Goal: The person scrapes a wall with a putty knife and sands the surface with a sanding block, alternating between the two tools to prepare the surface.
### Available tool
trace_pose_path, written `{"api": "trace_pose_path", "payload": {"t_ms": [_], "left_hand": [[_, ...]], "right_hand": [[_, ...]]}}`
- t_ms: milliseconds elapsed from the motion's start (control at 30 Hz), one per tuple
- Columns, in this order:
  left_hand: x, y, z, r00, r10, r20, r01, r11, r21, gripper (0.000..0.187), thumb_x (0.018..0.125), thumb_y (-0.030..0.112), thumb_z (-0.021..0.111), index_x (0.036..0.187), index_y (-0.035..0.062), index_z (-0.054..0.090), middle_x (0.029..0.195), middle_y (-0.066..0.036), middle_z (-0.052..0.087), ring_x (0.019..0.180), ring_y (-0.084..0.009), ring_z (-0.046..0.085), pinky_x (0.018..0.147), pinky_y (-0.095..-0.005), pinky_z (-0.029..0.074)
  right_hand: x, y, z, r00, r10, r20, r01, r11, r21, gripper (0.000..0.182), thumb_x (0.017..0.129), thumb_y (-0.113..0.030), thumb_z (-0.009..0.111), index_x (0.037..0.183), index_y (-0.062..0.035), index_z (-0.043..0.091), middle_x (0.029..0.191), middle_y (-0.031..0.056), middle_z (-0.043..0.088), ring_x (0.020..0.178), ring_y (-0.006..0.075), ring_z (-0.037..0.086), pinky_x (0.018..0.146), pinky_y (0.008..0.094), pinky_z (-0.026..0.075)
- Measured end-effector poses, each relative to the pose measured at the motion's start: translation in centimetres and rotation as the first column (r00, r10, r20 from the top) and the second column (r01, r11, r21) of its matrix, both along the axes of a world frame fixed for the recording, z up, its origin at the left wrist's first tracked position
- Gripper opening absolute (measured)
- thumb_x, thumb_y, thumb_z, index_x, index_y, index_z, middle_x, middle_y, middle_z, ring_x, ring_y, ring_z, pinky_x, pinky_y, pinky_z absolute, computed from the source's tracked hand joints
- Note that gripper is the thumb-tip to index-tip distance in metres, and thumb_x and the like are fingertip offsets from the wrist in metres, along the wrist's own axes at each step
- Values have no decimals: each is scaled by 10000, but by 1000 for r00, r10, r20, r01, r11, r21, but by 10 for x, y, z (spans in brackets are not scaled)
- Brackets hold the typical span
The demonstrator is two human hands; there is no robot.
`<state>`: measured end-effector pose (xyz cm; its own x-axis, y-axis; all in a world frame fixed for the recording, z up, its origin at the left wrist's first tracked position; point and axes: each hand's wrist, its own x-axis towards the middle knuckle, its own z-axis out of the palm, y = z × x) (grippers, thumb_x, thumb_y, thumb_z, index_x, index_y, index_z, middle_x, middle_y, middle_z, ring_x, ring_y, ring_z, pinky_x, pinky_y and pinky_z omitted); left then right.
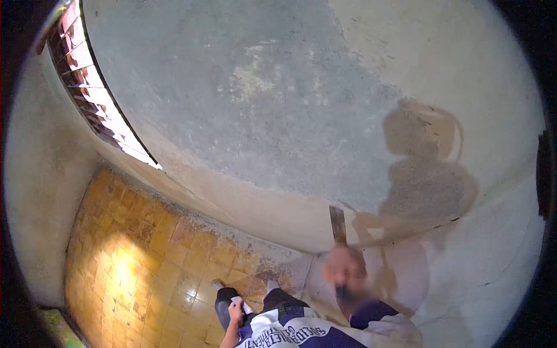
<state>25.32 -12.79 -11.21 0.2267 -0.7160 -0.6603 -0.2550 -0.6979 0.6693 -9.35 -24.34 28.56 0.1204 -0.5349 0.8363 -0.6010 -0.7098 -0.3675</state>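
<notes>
My right hand [345,265] is wrapped round the handle of a scraper [337,224], low on the right side of the view. The scraper's flat metal blade points up at the wall [243,98], near the lower edge of a grey-blue patch. Down by my thigh, my left hand [235,311] is closed on a small whitish thing [235,300], too small to name. Motion or blur softens my right hand and wrist.
Yellow tiles cover the floor [174,278], with pale debris along the wall's foot. A barred window opening [96,93] is at the upper left. A shadow falls on the wall at the right. Patterned cloth [61,329] shows at the lower left.
</notes>
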Motion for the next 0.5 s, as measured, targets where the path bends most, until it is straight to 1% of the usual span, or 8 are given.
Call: {"api": "trace_pose_path", "payload": {"t_ms": [100,167,200,267,333,400,467,500], "left_hand": [[-2,7,-8,996,55,-63,-54,998,10,382,800,358,641,794,-23,607,685,-69,582,597,-145,525,526,-309,435],[-10,4,24,992,67,-106,-64,998,30,355,807,348,639,782,-3,592,667,-44,556,567,-131,502,484,-297,415],[-12,5,23,972,156,-176,-138,984,110,319,817,336,636,753,31,567,647,-17,520,551,-110,478,454,-281,390],[-16,5,26,984,128,-121,-123,991,50,311,821,329,634,750,35,564,644,-16,518,547,-113,473,451,-284,389],[-13,9,35,986,133,-101,-133,991,10,294,823,309,634,766,28,571,652,-20,524,542,-118,470,447,-290,389],[-6,14,12,997,68,-19,-68,998,12,293,824,303,633,769,21,573,672,-28,537,559,-122,481,466,-296,400],[-17,10,51,990,133,-45,-131,990,44,311,827,304,629,766,3,575,714,-47,570,605,-126,505,521,-319,425],[-16,11,40,995,87,-56,-91,992,-91,314,827,303,627,771,-2,578,718,-49,575,610,-130,508,535,-323,428]], "right_hand": [[-2,-47,-18,988,-142,-66,134,986,-103,123,624,-70,658,728,-121,619,727,57,609,677,223,611,591,337,497],[0,-19,-15,934,64,351,-216,885,414,128,613,-39,648,722,-98,613,704,68,604,687,214,617,598,327,502],[2,-11,-21,970,130,207,-146,987,64,120,616,-35,639,719,-90,611,690,70,602,686,217,620,596,327,502],[-2,-16,-26,991,97,92,-75,971,-226,114,631,-28,636,720,-71,579,681,74,595,653,219,614,566,330,497],[-9,-33,-30,982,-2,189,10,999,-41,150,655,-21,648,727,-48,519,688,77,585,585,219,596,511,336,486],[-7,-49,-2,1000,-13,17,13,1000,16,153,691,-38,649,705,-47,497,649,67,573,539,223,580,471,333,470],[-4,-13,25,990,123,71,-137,956,259,154,718,-61,638,688,-50,487,612,67,552,535,216,574,472,316,455],[-4,-17,21,999,40,31,-45,986,160,149,746,-80,617,685,-48,485,600,62,545,516,204,557,471,307,442]]}}
